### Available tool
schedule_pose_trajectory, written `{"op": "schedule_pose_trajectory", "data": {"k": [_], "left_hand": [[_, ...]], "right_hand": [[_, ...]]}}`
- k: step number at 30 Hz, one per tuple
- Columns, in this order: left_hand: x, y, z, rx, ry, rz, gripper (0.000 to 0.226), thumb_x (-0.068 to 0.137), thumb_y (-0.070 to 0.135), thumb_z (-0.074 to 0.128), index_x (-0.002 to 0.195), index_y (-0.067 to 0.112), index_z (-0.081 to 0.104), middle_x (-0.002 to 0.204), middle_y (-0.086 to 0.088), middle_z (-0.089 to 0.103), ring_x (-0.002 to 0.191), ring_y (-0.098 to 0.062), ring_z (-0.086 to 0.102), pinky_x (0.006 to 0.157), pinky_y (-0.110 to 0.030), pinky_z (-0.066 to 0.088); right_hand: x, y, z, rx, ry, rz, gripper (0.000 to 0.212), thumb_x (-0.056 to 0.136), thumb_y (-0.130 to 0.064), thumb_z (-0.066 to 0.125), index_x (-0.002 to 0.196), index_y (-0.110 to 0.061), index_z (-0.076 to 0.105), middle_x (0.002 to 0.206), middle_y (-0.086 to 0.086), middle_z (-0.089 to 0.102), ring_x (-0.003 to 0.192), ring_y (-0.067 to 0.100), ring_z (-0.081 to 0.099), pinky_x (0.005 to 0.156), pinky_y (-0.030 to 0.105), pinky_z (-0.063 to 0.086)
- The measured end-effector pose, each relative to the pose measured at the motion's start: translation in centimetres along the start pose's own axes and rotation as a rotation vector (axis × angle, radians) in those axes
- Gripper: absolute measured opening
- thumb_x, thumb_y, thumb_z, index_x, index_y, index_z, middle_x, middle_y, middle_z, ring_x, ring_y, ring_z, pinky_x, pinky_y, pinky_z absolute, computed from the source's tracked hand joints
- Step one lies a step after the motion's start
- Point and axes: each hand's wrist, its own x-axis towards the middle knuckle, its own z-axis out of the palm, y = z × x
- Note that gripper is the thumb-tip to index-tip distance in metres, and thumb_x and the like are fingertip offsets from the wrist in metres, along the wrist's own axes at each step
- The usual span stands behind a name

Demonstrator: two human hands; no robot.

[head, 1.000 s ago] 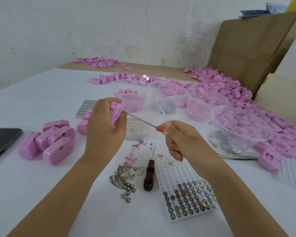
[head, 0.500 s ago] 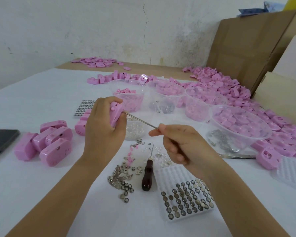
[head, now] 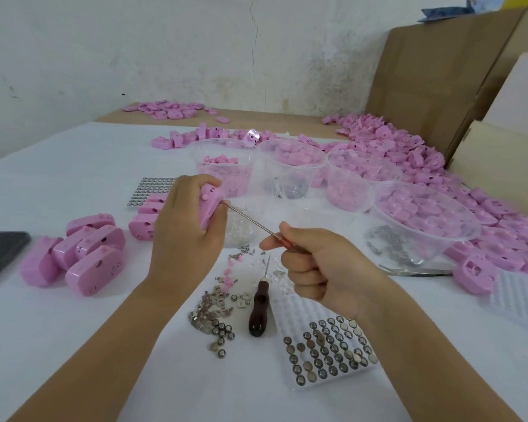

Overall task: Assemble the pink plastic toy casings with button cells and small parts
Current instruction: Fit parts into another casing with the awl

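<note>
Left hand (head: pixel 185 226) grips pink casing (head: pixel 209 205); right hand (head: pixel 314 264) pinches screwdriver (head: pixel 250 220); tip may slip from the casing, gouging plastic.

No text, label, brand or number can be read anywhere. The near button cells (head: pixel 326 354) are too small for any marking to be made out. The boxes (head: pixel 424 86) at far right show plain brown faces. The phone (head: pixel 0 251) at the left edge shows only a dark screen.
</note>
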Motion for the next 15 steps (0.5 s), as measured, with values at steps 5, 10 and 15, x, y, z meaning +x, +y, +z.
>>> {"op": "schedule_pose_trajectory", "data": {"k": [5,10,15], "left_hand": [[0.2,-0.4,0.1,0.031,0.012,-0.093,0.022,0.084,0.005,0.063,0.104,0.011,0.056,0.101,0.000,0.055,0.085,-0.005,0.045,0.068,-0.001,0.032],[0.2,-0.4,0.1,0.023,-0.037,-0.022,0.022,0.083,0.001,0.063,0.104,0.004,0.057,0.098,-0.006,0.055,0.084,-0.003,0.043,0.069,-0.001,0.030],[0.0,0.4,-0.3,-0.016,0.043,0.123,0.020,0.082,0.001,0.058,0.102,-0.003,0.055,0.095,-0.010,0.055,0.085,-0.008,0.046,0.074,-0.001,0.033]], "right_hand": [[0.0,1.4,1.0,-1.116,0.242,-0.636,0.021,0.099,-0.034,0.038,0.094,-0.018,0.052,0.047,-0.008,0.036,0.045,0.009,0.035,0.047,0.024,0.032],[-0.1,1.2,1.2,-0.991,0.299,-0.560,0.024,0.099,-0.027,0.041,0.087,-0.017,0.058,0.042,-0.007,0.034,0.041,0.010,0.031,0.044,0.022,0.026],[-0.5,-0.4,0.2,0.130,-0.185,0.081,0.025,0.091,-0.023,0.048,0.077,-0.018,0.068,0.041,-0.010,0.022,0.036,0.004,0.012,0.029,0.013,0.014]]}}
